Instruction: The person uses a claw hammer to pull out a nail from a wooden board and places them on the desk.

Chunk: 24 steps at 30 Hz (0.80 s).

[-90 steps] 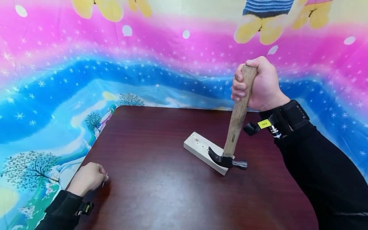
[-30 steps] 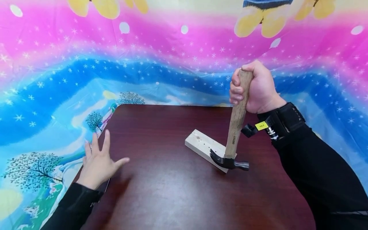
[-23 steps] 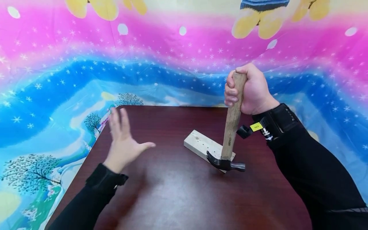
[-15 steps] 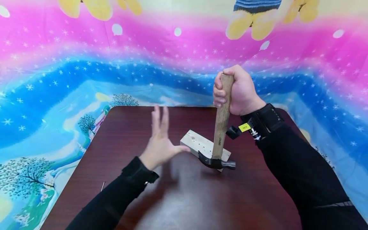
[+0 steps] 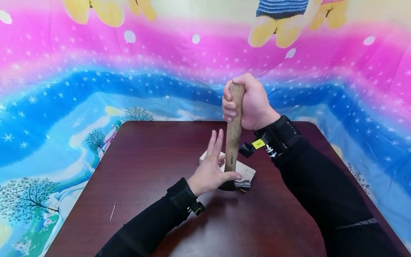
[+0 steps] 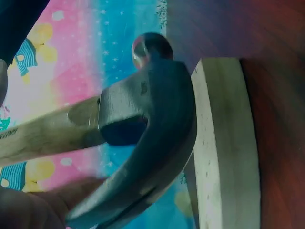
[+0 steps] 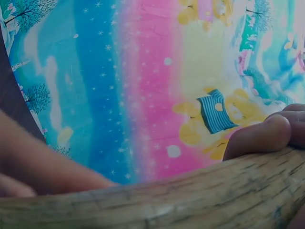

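Observation:
My right hand (image 5: 253, 105) grips the upper end of a claw hammer's wooden handle (image 5: 233, 142), fingers curled round it. The hammer hangs head down; its dark metal head (image 6: 162, 102) overlaps a pale wooden block (image 5: 248, 172) on the table. In the left wrist view the head's claw curves beside the block's (image 6: 231, 138) dotted face. My left hand (image 5: 208, 175) is at the handle's lower end, fingers straight and spread, its thumb crossing in front of the handle just above the head. In the right wrist view the handle (image 7: 200, 200) fills the lower edge.
A thin nail (image 5: 112, 212) lies on the dark red-brown table (image 5: 154, 142), toward its left side. Behind the table hangs a colourful printed cloth (image 5: 179, 64) with snowflakes and trees.
My left hand let go of the nail at the table's left, opened, and moved right to the hammer's lower handle. The right hand and hammer shifted left in the view.

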Each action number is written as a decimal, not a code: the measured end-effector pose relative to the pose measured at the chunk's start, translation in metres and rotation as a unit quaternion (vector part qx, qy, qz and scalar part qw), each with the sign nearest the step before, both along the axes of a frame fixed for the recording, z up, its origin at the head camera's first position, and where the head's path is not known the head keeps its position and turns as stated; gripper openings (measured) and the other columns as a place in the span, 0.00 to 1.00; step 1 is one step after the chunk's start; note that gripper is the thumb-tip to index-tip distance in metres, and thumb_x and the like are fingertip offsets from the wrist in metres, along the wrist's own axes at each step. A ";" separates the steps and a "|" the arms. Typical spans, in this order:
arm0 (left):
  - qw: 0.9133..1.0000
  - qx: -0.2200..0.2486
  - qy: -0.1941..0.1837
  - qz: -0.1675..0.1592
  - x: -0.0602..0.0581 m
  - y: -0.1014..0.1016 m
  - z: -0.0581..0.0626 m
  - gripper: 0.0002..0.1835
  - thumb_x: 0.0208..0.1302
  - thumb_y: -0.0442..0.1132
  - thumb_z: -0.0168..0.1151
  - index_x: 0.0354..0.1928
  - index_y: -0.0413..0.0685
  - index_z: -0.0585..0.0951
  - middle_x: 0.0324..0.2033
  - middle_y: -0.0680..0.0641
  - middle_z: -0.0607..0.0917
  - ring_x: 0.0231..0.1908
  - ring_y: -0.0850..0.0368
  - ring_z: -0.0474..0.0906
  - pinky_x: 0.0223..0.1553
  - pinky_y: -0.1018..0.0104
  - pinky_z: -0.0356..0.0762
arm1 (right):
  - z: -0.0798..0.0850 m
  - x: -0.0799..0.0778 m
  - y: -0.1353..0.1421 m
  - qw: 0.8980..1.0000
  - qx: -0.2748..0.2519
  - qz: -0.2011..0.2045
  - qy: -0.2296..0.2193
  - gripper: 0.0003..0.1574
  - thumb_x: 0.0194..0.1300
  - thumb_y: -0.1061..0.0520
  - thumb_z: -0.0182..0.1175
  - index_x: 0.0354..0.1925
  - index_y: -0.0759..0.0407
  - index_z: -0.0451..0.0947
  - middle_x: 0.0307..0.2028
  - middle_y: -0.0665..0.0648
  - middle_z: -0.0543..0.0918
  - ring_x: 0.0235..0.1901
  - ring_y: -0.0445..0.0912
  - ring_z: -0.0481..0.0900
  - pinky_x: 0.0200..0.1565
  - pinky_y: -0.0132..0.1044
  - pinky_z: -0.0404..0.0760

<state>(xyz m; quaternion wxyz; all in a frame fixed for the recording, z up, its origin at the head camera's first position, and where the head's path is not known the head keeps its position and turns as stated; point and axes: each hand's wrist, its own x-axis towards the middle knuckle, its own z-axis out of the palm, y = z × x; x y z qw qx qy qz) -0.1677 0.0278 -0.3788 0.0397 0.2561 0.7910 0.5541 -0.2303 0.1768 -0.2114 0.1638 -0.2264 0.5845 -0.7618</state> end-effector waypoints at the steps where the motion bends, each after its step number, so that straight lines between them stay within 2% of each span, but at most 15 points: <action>1: 1.000 -0.002 0.001 -0.005 0.001 0.000 0.000 0.72 0.61 0.40 0.79 0.84 0.72 0.27 0.85 0.47 0.28 0.64 0.41 0.83 0.59 0.56 0.85 | 0.000 0.000 -0.001 1.000 0.000 0.002 -0.001 0.32 0.76 0.46 0.28 0.19 0.51 0.67 0.13 0.47 0.66 0.15 0.44 0.61 0.24 0.39 0.65; 3: 1.000 -0.013 0.006 -0.011 0.001 -0.001 0.000 0.69 0.64 0.38 0.76 0.85 0.69 0.28 0.86 0.44 0.36 0.57 0.43 0.88 0.50 0.62 0.88 | -0.001 -0.001 -0.003 1.000 0.001 0.001 0.000 0.32 0.76 0.46 0.28 0.19 0.51 0.67 0.13 0.47 0.66 0.14 0.44 0.61 0.24 0.39 0.65; 4: 1.000 -0.011 0.004 -0.018 0.002 -0.001 0.000 0.67 0.66 0.36 0.74 0.85 0.68 0.29 0.86 0.43 0.41 0.56 0.43 0.88 0.49 0.63 0.88 | -0.001 -0.002 -0.003 1.000 0.001 0.001 0.000 0.32 0.76 0.46 0.28 0.19 0.51 0.67 0.12 0.46 0.66 0.14 0.44 0.61 0.24 0.39 0.65; 7: 1.000 -0.010 0.005 -0.030 0.003 -0.004 0.000 0.63 0.70 0.30 0.68 0.85 0.67 0.30 0.82 0.39 0.59 0.55 0.42 0.88 0.49 0.62 0.89 | -0.002 -0.002 -0.004 1.000 -0.004 0.001 -0.009 0.32 0.76 0.46 0.28 0.18 0.51 0.66 0.12 0.46 0.66 0.14 0.44 0.61 0.24 0.38 0.65; 9: 0.999 -0.004 -0.001 -0.034 0.005 -0.007 0.000 0.62 0.70 0.27 0.66 0.85 0.67 0.31 0.76 0.37 0.71 0.55 0.42 0.89 0.48 0.61 0.89 | -0.003 -0.003 -0.005 1.000 -0.009 0.002 -0.019 0.32 0.76 0.46 0.28 0.18 0.51 0.67 0.12 0.46 0.66 0.14 0.44 0.61 0.24 0.38 0.65; 11: 0.999 0.002 -0.004 -0.034 0.005 -0.008 -0.001 0.61 0.71 0.26 0.65 0.86 0.68 0.33 0.70 0.35 0.77 0.54 0.42 0.89 0.48 0.59 0.89 | -0.004 -0.003 -0.005 1.000 -0.012 0.006 -0.027 0.32 0.76 0.45 0.29 0.18 0.51 0.67 0.12 0.46 0.66 0.14 0.44 0.61 0.24 0.38 0.65; 20: 1.000 -0.012 0.022 -0.017 0.007 -0.014 -0.002 0.59 0.71 0.27 0.65 0.86 0.67 0.36 0.60 0.35 0.85 0.53 0.44 0.90 0.49 0.56 0.90 | -0.010 -0.006 -0.005 0.999 -0.021 0.020 -0.026 0.32 0.76 0.45 0.29 0.19 0.51 0.68 0.13 0.47 0.67 0.15 0.44 0.62 0.25 0.39 0.66; 24: 1.000 -0.012 0.011 -0.020 0.009 -0.017 -0.004 0.59 0.70 0.26 0.64 0.86 0.68 0.37 0.57 0.35 0.85 0.53 0.43 0.90 0.49 0.56 0.90 | -0.015 -0.008 -0.005 0.999 -0.022 0.022 -0.028 0.34 0.78 0.45 0.28 0.20 0.52 0.68 0.14 0.47 0.67 0.16 0.44 0.63 0.26 0.39 0.67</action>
